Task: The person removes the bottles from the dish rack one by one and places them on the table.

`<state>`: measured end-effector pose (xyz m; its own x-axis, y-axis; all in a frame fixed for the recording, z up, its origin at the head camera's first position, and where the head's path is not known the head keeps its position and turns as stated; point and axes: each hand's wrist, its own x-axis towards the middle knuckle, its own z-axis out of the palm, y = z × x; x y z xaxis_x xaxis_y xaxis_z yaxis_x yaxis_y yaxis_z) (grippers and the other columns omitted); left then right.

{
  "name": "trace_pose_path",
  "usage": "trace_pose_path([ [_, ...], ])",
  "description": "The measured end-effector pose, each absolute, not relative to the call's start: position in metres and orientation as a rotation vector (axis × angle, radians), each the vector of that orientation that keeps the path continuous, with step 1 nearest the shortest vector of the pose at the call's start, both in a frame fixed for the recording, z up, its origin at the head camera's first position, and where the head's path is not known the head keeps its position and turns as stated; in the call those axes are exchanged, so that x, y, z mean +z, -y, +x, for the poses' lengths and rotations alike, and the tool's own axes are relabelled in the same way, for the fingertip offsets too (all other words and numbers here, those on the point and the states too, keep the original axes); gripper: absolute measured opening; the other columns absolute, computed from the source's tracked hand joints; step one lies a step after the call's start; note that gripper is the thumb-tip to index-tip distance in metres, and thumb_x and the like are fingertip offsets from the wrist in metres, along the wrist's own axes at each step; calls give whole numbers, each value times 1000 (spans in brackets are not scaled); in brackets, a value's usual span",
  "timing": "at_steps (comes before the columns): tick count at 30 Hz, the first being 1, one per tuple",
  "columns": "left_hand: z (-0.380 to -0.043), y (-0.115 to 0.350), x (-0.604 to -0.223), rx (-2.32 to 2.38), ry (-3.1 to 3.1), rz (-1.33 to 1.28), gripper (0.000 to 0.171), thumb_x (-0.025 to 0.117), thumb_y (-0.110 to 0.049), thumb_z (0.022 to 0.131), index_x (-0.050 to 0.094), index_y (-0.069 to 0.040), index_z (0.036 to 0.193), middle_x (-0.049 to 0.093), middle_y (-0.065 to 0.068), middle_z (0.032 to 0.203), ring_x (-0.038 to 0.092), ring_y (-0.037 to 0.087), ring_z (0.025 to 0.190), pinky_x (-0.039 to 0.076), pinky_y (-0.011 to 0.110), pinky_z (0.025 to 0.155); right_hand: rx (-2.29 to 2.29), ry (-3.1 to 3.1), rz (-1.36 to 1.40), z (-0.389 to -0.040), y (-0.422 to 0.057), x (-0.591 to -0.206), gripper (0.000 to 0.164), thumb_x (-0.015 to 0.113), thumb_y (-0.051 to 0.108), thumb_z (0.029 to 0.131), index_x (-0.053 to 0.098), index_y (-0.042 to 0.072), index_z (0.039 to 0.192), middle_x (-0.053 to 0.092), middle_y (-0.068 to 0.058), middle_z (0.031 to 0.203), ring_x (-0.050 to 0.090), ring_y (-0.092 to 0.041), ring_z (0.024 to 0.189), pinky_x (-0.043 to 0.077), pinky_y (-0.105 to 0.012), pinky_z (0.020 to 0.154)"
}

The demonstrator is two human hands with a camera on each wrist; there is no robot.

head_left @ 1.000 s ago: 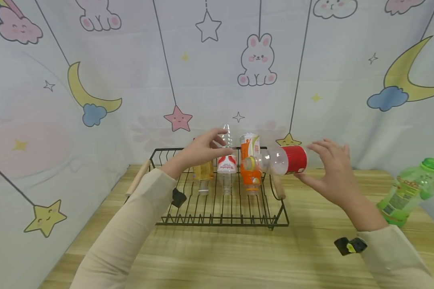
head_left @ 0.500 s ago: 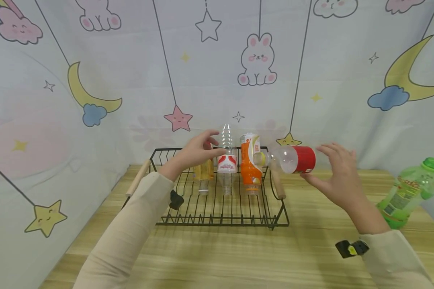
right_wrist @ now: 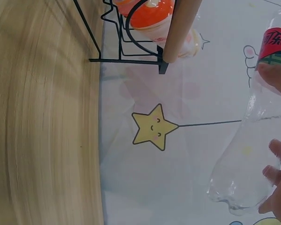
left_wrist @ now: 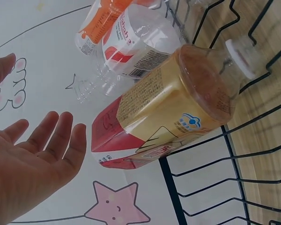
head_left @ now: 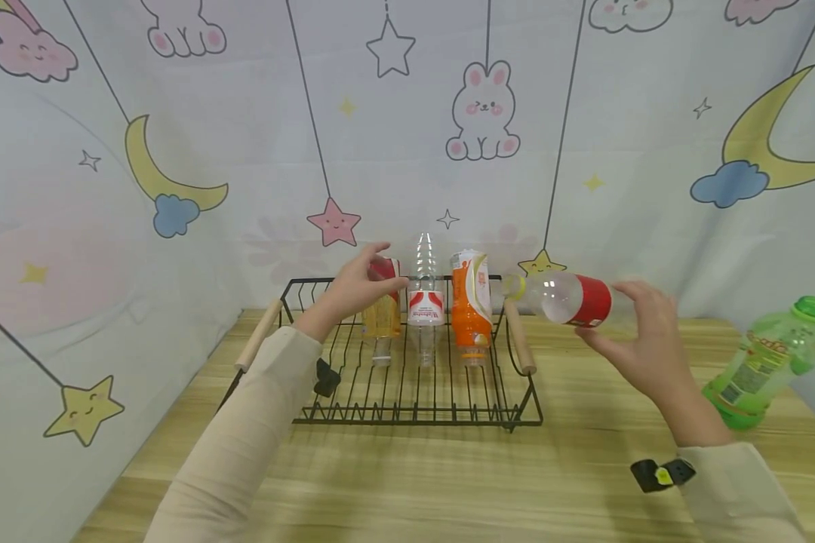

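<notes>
One red-label bottle (head_left: pixel 562 296) moved rightward, now right of rack (head_left: pixel 448 422), gripped by my right hand (head_left: pixel 648 339). My left hand (head_left: pixel 346 296): fingers apart, near rack's back. Three bottles (head_left: pixel 472 305) on rack; one green bottle (head_left: pixel 767 366) further right.

Held bottle (head_left: pixel 558 296): clear glossy plastic. Rack (head_left: pixel 414 422): metal, wooden handles (head_left: pixel 520 337). Tabletop (head_left: pixel 407 490): smooth wood.

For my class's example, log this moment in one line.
left hand: empty; right hand: grips red-labelled bottle; rack: three bottles
</notes>
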<state>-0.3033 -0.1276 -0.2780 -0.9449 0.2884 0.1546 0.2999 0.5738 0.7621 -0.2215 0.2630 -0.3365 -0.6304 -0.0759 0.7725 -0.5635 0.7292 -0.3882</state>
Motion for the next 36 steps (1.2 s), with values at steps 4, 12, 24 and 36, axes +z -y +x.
trace_pose_path([
  [4, -308, 132, -282, -1359, 2745, -478, 80, 70, -35, 88, 24, -17, 152, 50, 12, 133, 55, 26, 106, 53, 39, 82, 866, 2187, 406, -220, -265, -341, 72, 83, 3, 64, 48, -3, 126, 51, -24, 124, 39, -43, 118, 26, -59, 97],
  [12, -311, 137, -287, -1334, 2679, -376, 83, 69, -34, 88, 21, -14, 153, 36, 18, 147, 41, 35, 128, 44, 51, 101, 925, 2239, 284, -219, -273, -350, 73, 83, 8, 69, 46, -3, 130, 47, -27, 128, 37, -46, 121, 26, -67, 99],
  [24, -321, 137, -299, -1284, 2696, -239, 91, 71, -35, 86, 14, -14, 155, 23, 17, 155, 29, 35, 139, 33, 57, 108, 1017, 2327, 137, -217, -286, -362, 72, 78, 18, 80, 39, -3, 137, 41, -28, 135, 34, -47, 125, 29, -72, 94],
  [36, -327, 134, -313, -1286, 2774, -152, 101, 74, -33, 84, 4, -14, 155, 23, 21, 152, 34, 38, 133, 39, 55, 105, 1128, 2327, 21, -219, -297, -372, 76, 74, 27, 84, 34, -2, 142, 35, -28, 142, 31, -49, 130, 23, -71, 102],
])
